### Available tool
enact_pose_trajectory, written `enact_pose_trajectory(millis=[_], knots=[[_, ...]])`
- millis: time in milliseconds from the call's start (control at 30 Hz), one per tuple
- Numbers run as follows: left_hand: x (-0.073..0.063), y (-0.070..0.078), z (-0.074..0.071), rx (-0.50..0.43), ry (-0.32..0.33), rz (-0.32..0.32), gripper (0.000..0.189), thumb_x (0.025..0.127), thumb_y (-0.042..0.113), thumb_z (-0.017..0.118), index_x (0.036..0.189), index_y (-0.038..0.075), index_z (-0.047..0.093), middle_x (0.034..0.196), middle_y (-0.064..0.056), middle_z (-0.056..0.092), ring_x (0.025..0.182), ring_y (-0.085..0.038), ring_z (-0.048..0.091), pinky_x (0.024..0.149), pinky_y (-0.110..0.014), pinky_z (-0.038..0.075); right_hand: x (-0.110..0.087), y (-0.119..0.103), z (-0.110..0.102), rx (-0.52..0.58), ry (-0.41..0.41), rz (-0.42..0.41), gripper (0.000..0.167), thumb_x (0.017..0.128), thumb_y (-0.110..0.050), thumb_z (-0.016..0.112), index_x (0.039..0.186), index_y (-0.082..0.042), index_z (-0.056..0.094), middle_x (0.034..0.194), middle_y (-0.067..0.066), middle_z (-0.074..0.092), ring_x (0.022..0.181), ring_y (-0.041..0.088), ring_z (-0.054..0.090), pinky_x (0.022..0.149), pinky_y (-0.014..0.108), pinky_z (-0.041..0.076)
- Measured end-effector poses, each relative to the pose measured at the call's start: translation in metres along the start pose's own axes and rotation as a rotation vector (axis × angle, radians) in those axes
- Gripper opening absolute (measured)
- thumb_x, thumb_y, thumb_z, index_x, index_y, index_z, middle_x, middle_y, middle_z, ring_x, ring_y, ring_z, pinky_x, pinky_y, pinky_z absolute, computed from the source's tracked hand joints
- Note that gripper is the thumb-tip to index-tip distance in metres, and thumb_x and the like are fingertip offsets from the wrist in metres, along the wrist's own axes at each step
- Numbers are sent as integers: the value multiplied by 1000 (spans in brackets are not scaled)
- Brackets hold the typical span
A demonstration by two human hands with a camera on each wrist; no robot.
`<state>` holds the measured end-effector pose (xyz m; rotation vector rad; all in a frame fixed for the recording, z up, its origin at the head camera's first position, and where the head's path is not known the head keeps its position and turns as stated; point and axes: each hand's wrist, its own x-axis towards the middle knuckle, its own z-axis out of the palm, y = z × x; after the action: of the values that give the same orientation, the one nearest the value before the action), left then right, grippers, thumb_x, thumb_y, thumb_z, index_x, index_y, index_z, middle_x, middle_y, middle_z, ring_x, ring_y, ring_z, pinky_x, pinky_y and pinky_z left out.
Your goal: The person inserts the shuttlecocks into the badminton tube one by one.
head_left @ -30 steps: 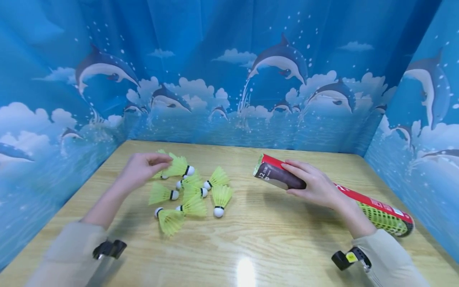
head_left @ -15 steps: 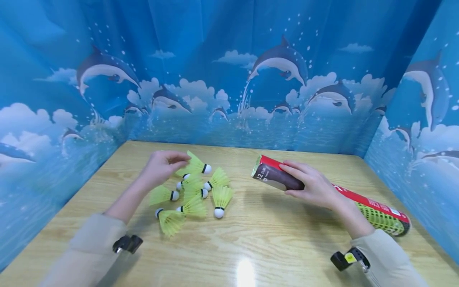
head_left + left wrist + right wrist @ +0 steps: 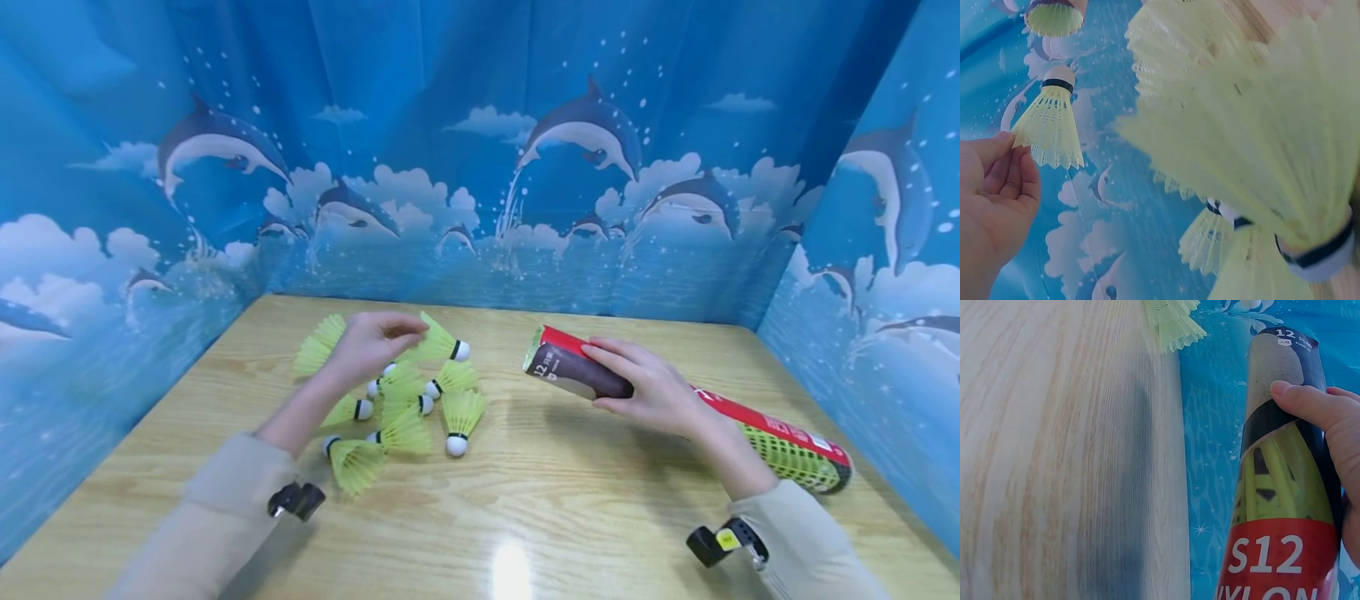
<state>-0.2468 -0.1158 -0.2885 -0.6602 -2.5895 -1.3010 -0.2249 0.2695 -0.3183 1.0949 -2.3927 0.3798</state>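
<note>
My left hand [image 3: 373, 343] pinches a yellow shuttlecock [image 3: 1054, 125] by the edge of its skirt, between thumb and fingertips. In the head view its white cork points right, toward the tube. My right hand [image 3: 651, 385] grips a shuttlecock tube [image 3: 577, 367], red and dark with a yellow-green section, tilted so its open mouth faces left. The left wrist view shows yellow-green at the tube mouth [image 3: 1054, 20]. Below the left hand several yellow shuttlecocks [image 3: 463, 410] lie in a loose group, some partly hidden by the hand and wrist.
A wooden table [image 3: 465, 533] carries everything. Behind and at both sides hangs a blue curtain [image 3: 450, 108] printed with dolphins. One shuttlecock [image 3: 321, 343] lies at the far left, behind the left wrist. The tube's far end [image 3: 832, 467] is low at the right.
My left hand has moved right with the shuttlecock, nearing the tube mouth and uncovering another shuttlecock at the left. The right hand and tube have shifted slightly left.
</note>
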Motion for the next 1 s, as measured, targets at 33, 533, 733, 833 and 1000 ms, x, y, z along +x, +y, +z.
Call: enact_pose_trajectory(millis=[33, 533, 733, 833, 1000], knots=[[1, 2, 2, -1, -1, 2, 21, 88, 7, 62, 108, 5, 68, 103, -9, 68, 89, -20, 64, 73, -31, 53, 0, 0, 0, 2, -2, 1, 78, 65, -19, 85, 134, -13, 50, 131, 15, 50, 113, 34, 50, 83, 51, 46], [18, 19, 25, 7, -18, 104, 19, 86, 4, 63, 104, 5, 69, 100, -7, 69, 87, -17, 64, 73, -27, 53, 0, -2, -1, 1, -5, 2, 77, 65, -20, 85, 134, -14, 50, 132, 14, 49, 114, 34, 50, 84, 51, 46], [23, 27, 35, -5, -26, 155, 18, 85, 0, 64, 101, 4, 70, 98, -8, 69, 84, -16, 65, 72, -25, 53, 1, -2, -1, 4, -4, -4, 78, 65, -20, 85, 134, -14, 49, 131, 15, 50, 114, 34, 50, 84, 51, 46], [25, 30, 40, -3, -35, 150, 18, 85, 1, 64, 101, 4, 70, 98, -8, 69, 84, -15, 65, 71, -23, 53, 1, -2, -1, 7, -5, -7, 78, 65, -20, 85, 135, -14, 49, 130, 17, 50, 114, 34, 50, 84, 51, 46], [27, 35, 48, -5, -49, 146, 17, 85, 1, 64, 101, 5, 70, 98, -7, 69, 83, -15, 65, 70, -21, 52, 1, -3, -1, 7, -6, -5, 80, 63, -17, 86, 134, -14, 49, 131, 16, 49, 114, 34, 50, 84, 51, 46]])
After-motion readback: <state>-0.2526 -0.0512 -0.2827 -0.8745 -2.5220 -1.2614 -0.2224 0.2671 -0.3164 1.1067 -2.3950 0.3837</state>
